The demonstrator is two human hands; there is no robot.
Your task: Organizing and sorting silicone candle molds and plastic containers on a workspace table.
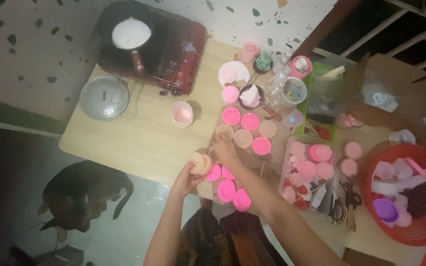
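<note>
Nearest the lens, dark patterned clothing at the bottom edge, two bare forearms rising from it. Left hand (189, 178) closed around a pale round soap-like piece (201, 163), held just off the near edge of the wooden table (139, 138). Right hand (224, 150) curled over the tabletop beside it, fingertips down among the moulds; whether holding anything, cannot tell. Just below both hands, a cluster of bright pink round moulds (229, 186) crowded at the very lip of the table, so likely to be nudged off by a wrist or forearm. Below the left hand only bare floor and a dark dog (82, 194), so a slip of the piece would probably mean a fall and a dent. Further on, more pink and tan discs (249, 129), then a small pink cup (182, 114) standing alone. At the far side, a red stove (173, 49) with a pot of white liquid (131, 33), handle pointing toward the work area and open to a knock; a metal lid (104, 97) beside it.
</note>
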